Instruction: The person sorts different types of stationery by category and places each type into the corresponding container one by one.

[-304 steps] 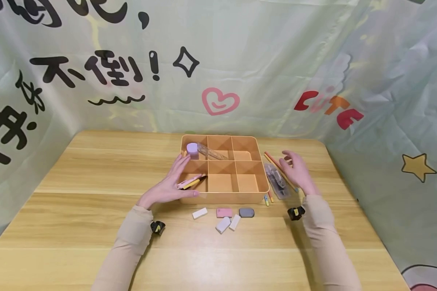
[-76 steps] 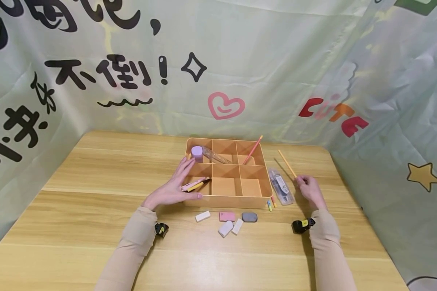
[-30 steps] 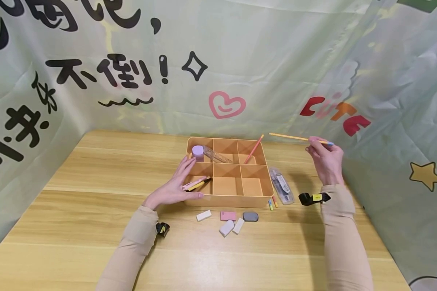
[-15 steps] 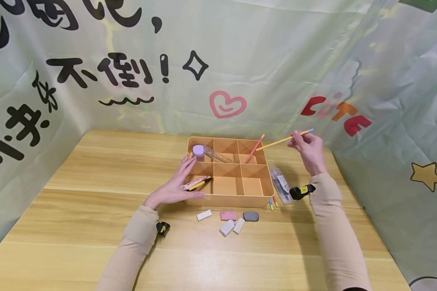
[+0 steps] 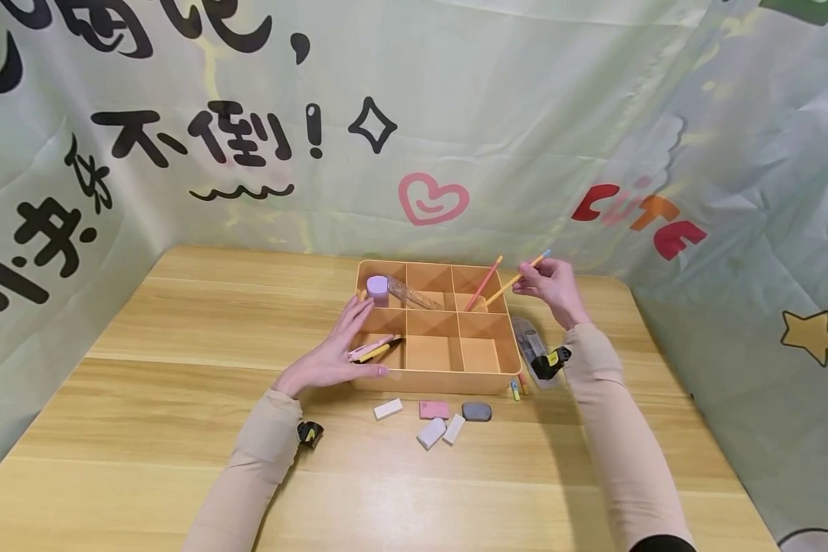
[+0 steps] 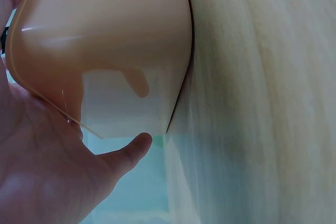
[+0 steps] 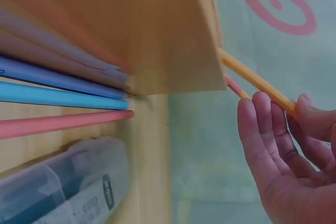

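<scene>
The right hand (image 5: 550, 284) pinches a thin yellow pencil with a blue end (image 5: 517, 278) between thumb and fingertips, holding it above the far right corner of the orange plastic organiser tray with six compartments (image 5: 441, 376). The pencil slants down to the left, its lower tip dipping into the tray's far right compartment, while its blue end sticks up past the fingers. Just beside it a thin pink pencil (image 5: 484, 282) leans in the same compartment, its upper end resting over the tray's far rim. In the right wrist view the yellow pencil (image 7: 257, 81) runs from the fingers (image 7: 262, 129) to the tray's edge.

The left hand (image 5: 333, 356) lies flat with straight fingers against the tray's left wall, the thumb along its near left corner; it grips nothing. In the near left compartment, by those fingers, lie a pink pen and a yellow pen (image 5: 372, 349). A clear tube with a lilac cap (image 5: 393, 289) lies across the far left compartment.

On the wooden table (image 5: 145, 383), just right of the tray, sits a clear plastic case (image 5: 527, 337), with several coloured pencils (image 5: 517, 387) beside it. In front of the tray lie five small erasers (image 5: 436, 418), white, pink and grey.
</scene>
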`<state>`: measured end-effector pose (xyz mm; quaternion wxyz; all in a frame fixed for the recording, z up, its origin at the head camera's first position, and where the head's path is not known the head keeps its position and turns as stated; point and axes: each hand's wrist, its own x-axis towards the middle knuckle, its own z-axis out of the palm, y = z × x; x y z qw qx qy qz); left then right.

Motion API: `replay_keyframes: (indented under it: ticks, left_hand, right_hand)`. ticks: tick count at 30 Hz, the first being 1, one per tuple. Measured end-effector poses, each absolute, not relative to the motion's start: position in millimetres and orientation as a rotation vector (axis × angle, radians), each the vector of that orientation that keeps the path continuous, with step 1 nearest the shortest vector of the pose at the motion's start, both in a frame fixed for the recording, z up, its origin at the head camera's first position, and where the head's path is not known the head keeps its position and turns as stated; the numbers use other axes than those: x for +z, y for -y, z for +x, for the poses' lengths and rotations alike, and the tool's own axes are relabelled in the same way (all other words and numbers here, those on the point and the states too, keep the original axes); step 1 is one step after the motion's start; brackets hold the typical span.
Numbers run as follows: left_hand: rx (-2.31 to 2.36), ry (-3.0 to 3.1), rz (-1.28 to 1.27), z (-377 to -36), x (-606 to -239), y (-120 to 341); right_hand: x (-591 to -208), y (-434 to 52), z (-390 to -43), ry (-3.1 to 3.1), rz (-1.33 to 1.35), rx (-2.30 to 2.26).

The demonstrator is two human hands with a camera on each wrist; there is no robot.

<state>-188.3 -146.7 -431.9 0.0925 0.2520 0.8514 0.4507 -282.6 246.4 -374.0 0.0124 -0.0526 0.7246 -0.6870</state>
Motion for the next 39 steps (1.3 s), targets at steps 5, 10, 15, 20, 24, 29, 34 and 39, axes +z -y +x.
replay_keyframes:
  ticks: [5, 10, 15, 20, 24, 29, 34, 39]
  left_hand:
    - [1.331, -2.537, 0.746, -189, -432, 146]
    - [1.325, -2.543, 0.733, -190, -433, 146]
    - [1.334, -2.542, 0.739, -190, -434, 146]
    - [1.336, -2.538, 0.738, -189, -433, 145]
    - [1.345, -2.533, 0.737, -189, -434, 145]
    - [1.351, -2.527, 0.745, -189, -433, 146]
    - [1.344, -2.521, 0.745, -188, -434, 146]
    - [1.337, -2.528, 0.737, -190, -434, 145]
  right_hand:
    - [-379, -238, -288, -2.314, -0.086, -2.067]
    - [-382, -233, -289, -2.352, -0.059, -2.036]
    - [-385, -230, -290, -2.454, -0.016, -1.903]
    - [-384, -228, -288, -2.500, 0.021, -1.773]
    - [-385, -231, -287, -2.494, 0.000, -1.705]
    - [-386, -240, -275, -2.488, -0.060, -1.714]
    - [-388, -250, -251, -2.574, -0.099, -1.691]
    - [-397, -262, -224, -2.753, -0.084, -1.582]
